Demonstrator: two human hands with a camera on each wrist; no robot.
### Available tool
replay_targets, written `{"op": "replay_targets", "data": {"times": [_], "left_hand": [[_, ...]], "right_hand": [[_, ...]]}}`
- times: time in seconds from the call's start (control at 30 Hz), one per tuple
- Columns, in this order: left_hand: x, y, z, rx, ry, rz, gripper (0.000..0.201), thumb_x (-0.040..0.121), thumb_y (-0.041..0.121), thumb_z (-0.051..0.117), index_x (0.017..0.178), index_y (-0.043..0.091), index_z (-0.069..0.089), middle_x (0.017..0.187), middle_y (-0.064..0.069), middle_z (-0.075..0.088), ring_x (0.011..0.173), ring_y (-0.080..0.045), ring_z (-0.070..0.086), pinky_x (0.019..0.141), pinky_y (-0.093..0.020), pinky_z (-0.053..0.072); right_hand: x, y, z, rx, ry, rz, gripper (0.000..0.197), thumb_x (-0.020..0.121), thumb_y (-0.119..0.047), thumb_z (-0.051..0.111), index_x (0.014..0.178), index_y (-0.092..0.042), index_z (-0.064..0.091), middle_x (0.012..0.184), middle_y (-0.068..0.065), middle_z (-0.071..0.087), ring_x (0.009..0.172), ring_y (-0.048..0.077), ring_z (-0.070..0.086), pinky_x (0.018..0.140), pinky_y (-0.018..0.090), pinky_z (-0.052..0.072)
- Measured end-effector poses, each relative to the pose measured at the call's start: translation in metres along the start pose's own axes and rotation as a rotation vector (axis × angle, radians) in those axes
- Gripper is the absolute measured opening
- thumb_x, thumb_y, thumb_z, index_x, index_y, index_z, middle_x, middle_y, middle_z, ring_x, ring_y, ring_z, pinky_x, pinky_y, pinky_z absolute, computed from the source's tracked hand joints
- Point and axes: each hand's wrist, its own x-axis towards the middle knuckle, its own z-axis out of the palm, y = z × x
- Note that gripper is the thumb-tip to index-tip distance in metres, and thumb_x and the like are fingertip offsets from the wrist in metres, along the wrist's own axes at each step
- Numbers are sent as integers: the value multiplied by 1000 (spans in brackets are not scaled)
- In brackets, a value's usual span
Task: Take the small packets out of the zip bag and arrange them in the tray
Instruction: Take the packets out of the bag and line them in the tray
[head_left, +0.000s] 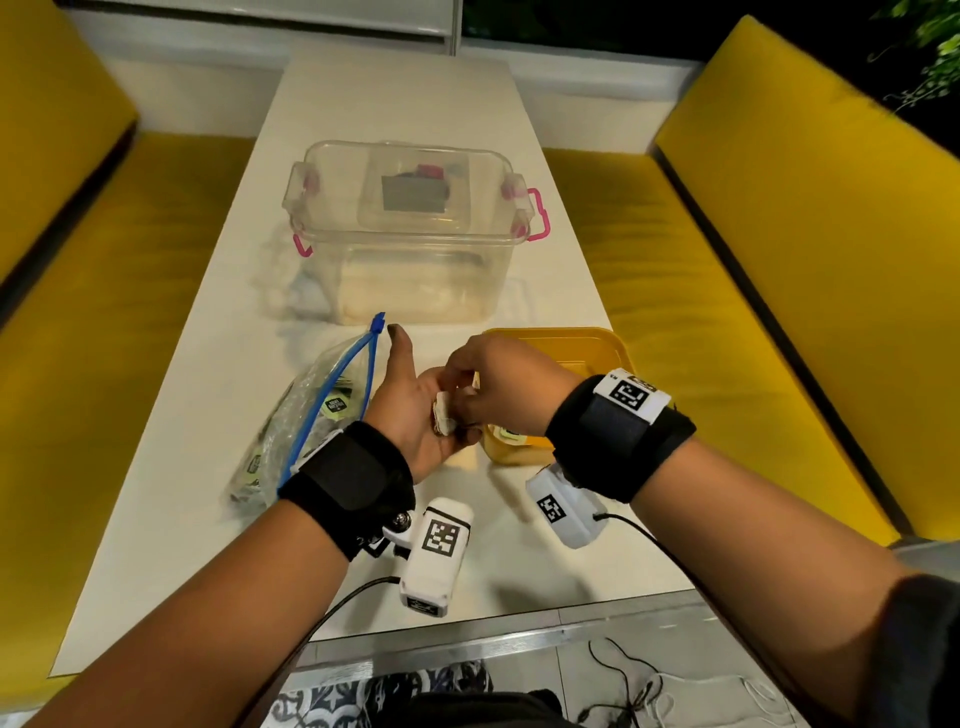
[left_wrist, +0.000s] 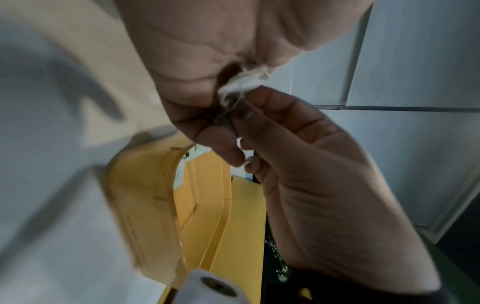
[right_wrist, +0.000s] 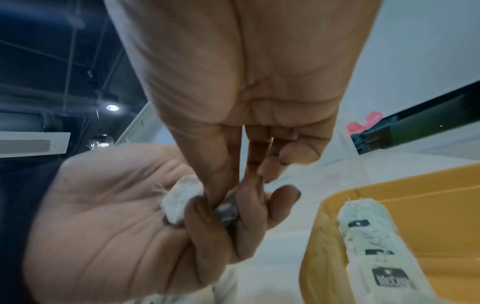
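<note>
The clear zip bag (head_left: 306, 415) with a blue zipper lies on the white table (head_left: 208, 519) at the left and holds several small packets. My left hand (head_left: 415, 410) is turned palm-up beside it, its fingers curled round a small stack of packets (head_left: 444, 415). My right hand (head_left: 467, 395) reaches in from the right and pinches that stack (right_wrist: 182, 201) with thumb and fingertips. The yellow tray (head_left: 561, 343) stands just right of both hands, partly hidden by my right wrist. A row of packets (right_wrist: 369, 236) lies inside the tray along its near-left wall.
A clear plastic box (head_left: 410, 228) with pink latches stands behind the hands in mid-table. Yellow benches (head_left: 779, 260) flank the table on both sides. Black cables (head_left: 623, 530) trail from the wrist cameras over the table's near edge.
</note>
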Motion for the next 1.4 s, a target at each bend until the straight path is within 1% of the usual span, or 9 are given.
{"op": "replay_targets", "data": {"times": [0.17, 0.37, 0.43, 0.5, 0.73, 0.83, 0.97, 1.2, 1.4], "left_hand": [[-3, 2, -3, 37, -16, 62, 71, 92, 67, 18, 106, 10, 57, 88, -12, 67, 71, -26, 67, 65, -34, 55], [-8, 10, -10, 318, 100, 233, 27, 95, 41, 49, 94, 16, 59, 92, -5, 66, 80, -19, 65, 68, -31, 49], [-8, 10, -9, 476, 161, 342, 8, 93, 20, 57, 86, 17, 57, 88, -4, 64, 73, -13, 65, 63, -26, 50], [-5, 10, -10, 578, 193, 415, 13, 92, 9, 57, 81, 16, 55, 81, -2, 63, 64, -8, 64, 57, -21, 50], [-4, 18, -8, 514, 246, 395, 15, 92, 5, 56, 78, 10, 55, 70, -6, 63, 54, -8, 63, 51, -19, 51], [-4, 21, -5, 544, 263, 367, 18, 92, 10, 56, 74, 13, 55, 67, -3, 63, 55, -10, 62, 52, -23, 46], [-5, 23, -3, 517, 243, 333, 22, 89, 17, 61, 68, 17, 56, 62, 3, 66, 61, -12, 61, 55, -24, 39], [-12, 23, -3, 534, 208, 368, 13, 94, 24, 56, 82, 20, 60, 83, 6, 68, 73, -9, 62, 60, -24, 42], [-10, 15, -9, 606, 127, 420, 7, 93, 20, 59, 98, 25, 59, 103, -2, 61, 84, -12, 60, 63, -26, 46]], "right_hand": [[-6, 11, -10, 227, 57, 68, 4, 83, -16, 67, 85, -18, 65, 73, -12, 57, 60, 3, 52, 49, 7, 36], [-4, 29, -14, 384, 148, 173, 3, 85, -12, 69, 87, -12, 66, 69, 0, 57, 65, 15, 52, 63, 29, 46], [-4, 30, -14, 413, 143, 183, 6, 85, -12, 68, 90, -8, 66, 72, 6, 60, 65, 18, 55, 60, 26, 47], [-4, 30, -13, 439, 137, 186, 8, 86, -12, 68, 92, -7, 66, 72, 6, 61, 64, 17, 56, 52, 16, 44], [-10, 22, -8, 380, 302, 95, 16, 78, -20, 76, 88, -15, 65, 70, -10, 59, 56, -3, 49, 57, 13, 38], [-14, 10, -5, 323, 200, 51, 24, 73, -31, 80, 86, -17, 66, 80, -6, 62, 63, 1, 50, 62, 21, 44], [-14, 6, 4, 347, 255, 56, 30, 71, -31, 82, 83, -13, 61, 76, -4, 60, 67, 12, 54, 63, 28, 47], [-12, 17, 7, 652, 340, 144, 12, 79, -8, 72, 85, -6, 62, 76, 10, 69, 68, 18, 67, 64, 32, 54], [-19, 17, 0, 916, 260, 164, 8, 85, -1, 67, 92, -4, 63, 80, 14, 66, 73, 24, 59, 63, 30, 46]]}}
